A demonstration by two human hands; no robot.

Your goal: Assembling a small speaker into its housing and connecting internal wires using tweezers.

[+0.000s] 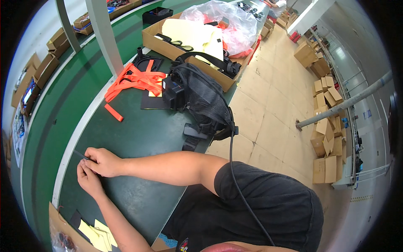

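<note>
Right hand and left hand appear clamped together on a thin dark strip beside the counter's metal-trimmed far edge; a loosened pinch could drop it over that edge.

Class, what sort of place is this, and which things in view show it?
Probably a factory assembly or packing area: what looks like a green conveyor borders the workbench, and cardboard boxes stand stacked at right.

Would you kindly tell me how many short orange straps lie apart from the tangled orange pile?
1: the short orange strap lies on the green table, between the orange pile and the right hand. Others may be hidden behind the black bag.
</note>
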